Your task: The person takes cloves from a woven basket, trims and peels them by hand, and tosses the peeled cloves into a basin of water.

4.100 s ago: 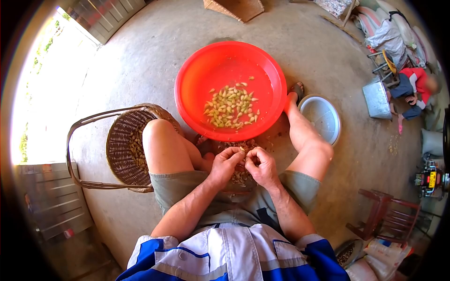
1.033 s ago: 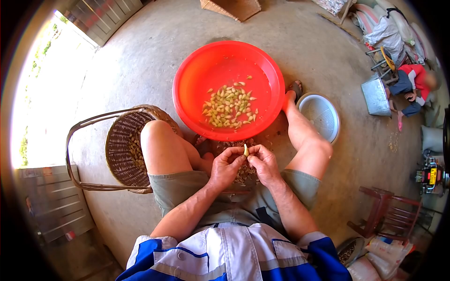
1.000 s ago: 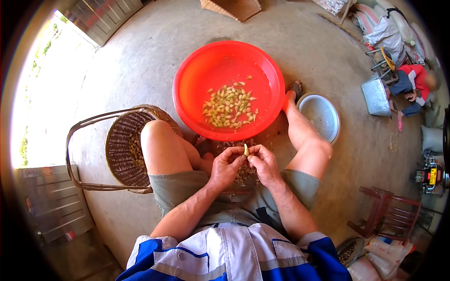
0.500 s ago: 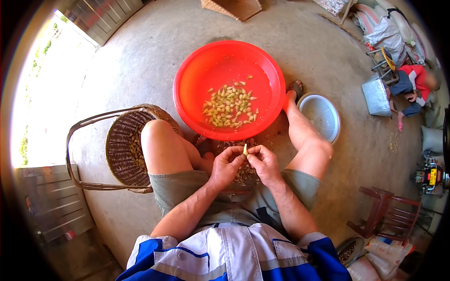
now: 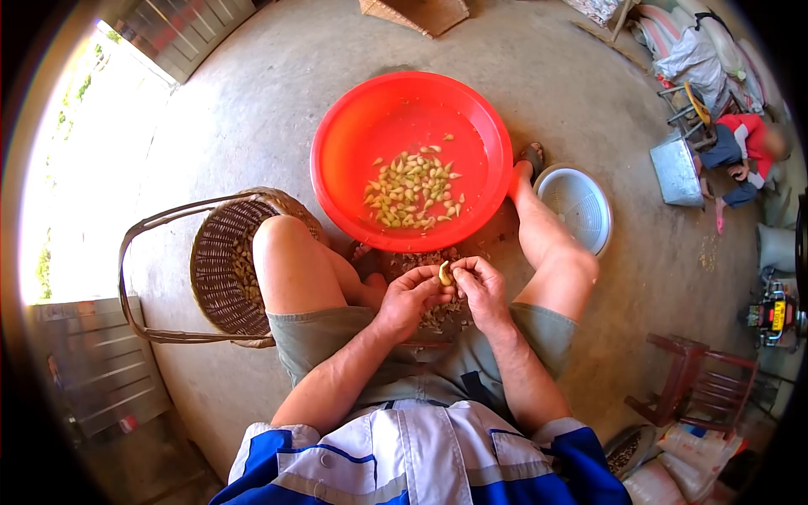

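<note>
Between my fingertips, over my lap, is a small yellowish bulb (image 5: pixel 444 273) with a pointed tip. My left hand (image 5: pixel 410 296) is closed on it in a pinch. From the other side, the thumb and forefinger of my right hand (image 5: pixel 480 289) come together at the bulb's edge. Just beyond my hands stands a large red basin (image 5: pixel 345 147), where many similar pale bulbs (image 5: pixel 412 189) lie in a heap with a few scattered around them. Brown and pale peelings (image 5: pixel 442 316) litter the floor below my hands.
A wicker basket (image 5: pixel 220 290) with a tall handle, holding more unpeeled-looking bulbs, sits by my left knee. A pale strainer (image 5: pixel 576 206) lies beyond my right knee. Far right, a person (image 5: pixel 745 156) sits by a metal bucket (image 5: pixel 676 171). A wooden chair (image 5: pixel 694 383) is nearer.
The bulb has turned between my fingers and shows a more curved, yellower side. My right hand has shifted slightly. The basin and baskets have stayed put.
</note>
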Available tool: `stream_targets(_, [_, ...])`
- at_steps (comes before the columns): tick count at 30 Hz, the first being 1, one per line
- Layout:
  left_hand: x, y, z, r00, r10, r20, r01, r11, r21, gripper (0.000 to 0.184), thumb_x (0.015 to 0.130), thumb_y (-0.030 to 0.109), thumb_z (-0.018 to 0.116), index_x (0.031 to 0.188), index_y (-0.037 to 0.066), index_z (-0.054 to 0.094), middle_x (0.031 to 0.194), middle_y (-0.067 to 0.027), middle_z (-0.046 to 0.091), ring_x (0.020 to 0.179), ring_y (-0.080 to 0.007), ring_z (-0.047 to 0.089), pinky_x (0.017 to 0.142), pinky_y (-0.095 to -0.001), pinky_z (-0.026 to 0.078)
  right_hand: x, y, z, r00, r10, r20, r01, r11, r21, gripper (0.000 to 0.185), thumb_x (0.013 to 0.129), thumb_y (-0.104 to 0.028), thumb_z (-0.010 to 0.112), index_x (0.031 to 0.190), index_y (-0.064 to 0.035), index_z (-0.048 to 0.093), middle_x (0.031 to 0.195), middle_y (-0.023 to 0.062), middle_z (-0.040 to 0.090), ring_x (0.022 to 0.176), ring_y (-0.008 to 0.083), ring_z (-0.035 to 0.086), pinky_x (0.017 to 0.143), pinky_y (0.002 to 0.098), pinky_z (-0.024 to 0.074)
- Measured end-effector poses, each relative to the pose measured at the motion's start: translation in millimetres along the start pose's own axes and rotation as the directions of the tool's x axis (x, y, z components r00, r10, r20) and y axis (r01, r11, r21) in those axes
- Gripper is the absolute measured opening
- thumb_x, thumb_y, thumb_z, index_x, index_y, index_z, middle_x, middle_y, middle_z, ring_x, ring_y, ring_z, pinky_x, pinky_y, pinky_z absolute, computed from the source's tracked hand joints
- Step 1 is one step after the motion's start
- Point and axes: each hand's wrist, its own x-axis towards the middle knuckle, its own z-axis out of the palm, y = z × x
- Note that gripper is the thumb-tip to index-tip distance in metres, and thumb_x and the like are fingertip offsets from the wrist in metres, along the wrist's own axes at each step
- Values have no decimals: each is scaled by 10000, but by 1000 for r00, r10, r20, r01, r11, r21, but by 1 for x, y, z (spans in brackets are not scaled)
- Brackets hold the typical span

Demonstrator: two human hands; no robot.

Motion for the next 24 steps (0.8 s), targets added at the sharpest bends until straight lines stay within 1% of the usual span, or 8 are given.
stream_targets(3, [0, 1, 1, 1000, -5, 10, 5, 1000, 6, 236, 965, 100, 523, 1170, -12, 556, 1033, -89, 645, 905, -164, 651, 839, -283, 543, 0, -6, 1, 1000, 5, 29, -4, 1000, -28, 78, 914, -95, 575, 923, -22, 600, 805, -3, 591, 649, 37, 471, 591, 192, 413])
stream_targets(7, [-1, 3, 2, 1000, -1, 22, 1, 1000, -4, 236, 970, 106, 519, 1172, -9, 556, 1035, -85, 645, 907, -162, 651, 830, -285, 546, 1, -4, 1, 998, 52, 27, -54, 998, 46, 79, 908, -101, 586, 928, -27, 605, 823, 1, 602, 657, 41, 477, 593, 190, 411])
stream_targets(10, [0, 0, 1, 1000, 24, 12, -24, 999, 21, 234, 966, 98, 526, 1163, -25, 551, 1037, -107, 639, 906, -192, 655, 845, -303, 543, 1, -5, 1, 996, 82, 36, -84, 995, 60, 80, 905, -106, 598, 937, -33, 603, 830, 4, 607, 669, 44, 491, 594, 191, 410])
stream_targets(12, [-1, -3, 2, 996, 86, 16, -87, 991, 103, 229, 966, 82, 521, 1166, -26, 549, 1033, -105, 637, 904, -186, 654, 834, -300, 546, 1, -3, 0, 994, 95, 46, -97, 994, 44, 86, 903, -112, 610, 944, -37, 598, 833, 6, 611, 680, 46, 505, 593, 192, 409])
stream_targets(15, [-3, -3, 7, 986, 165, 25, -166, 964, 209, 219, 963, 57, 518, 1162, -29, 554, 1025, -101, 637, 898, -174, 653, 814, -288, 549, 1, 4, 0, 989, 142, 43, -148, 971, 186, 90, 896, -127, 629, 948, -59, 602, 839, -7, 616, 693, 51, 537, 595, 189, 433])
stream_targets(18, [-3, -4, 8, 976, 217, 33, -218, 940, 264, 210, 959, 39, 522, 1150, -33, 566, 1010, -95, 642, 886, -163, 651, 795, -277, 550, 0, 7, 2, 970, 222, 100, -244, 882, 403, 97, 893, -93, 613, 976, -60, 577, 889, 36, 619, 700, 109, 553, 671, 245, 493])
stream_targets(21, [-3, -5, 8, 971, 238, 26, -237, 934, 269, 203, 956, 38, 528, 1137, -38, 579, 994, -91, 647, 875, -153, 648, 790, -269, 547, 1, 8, 0, 965, 220, 144, -262, 846, 464, 106, 888, -80, 610, 984, -65, 570, 896, 41, 614, 713, 127, 560, 704, 287, 517])
stream_targets(24, [-2, -5, 8, 973, 230, 12, -226, 942, 247, 201, 954, 37, 533, 1133, -40, 584, 986, -86, 648, 867, -146, 646, 789, -264, 543, 2, 11, -1, 962, 242, 127, -273, 842, 466, 107, 884, -76, 612, 980, -67, 565, 886, 34, 612, 723, 125, 560, 706, 293, 516])
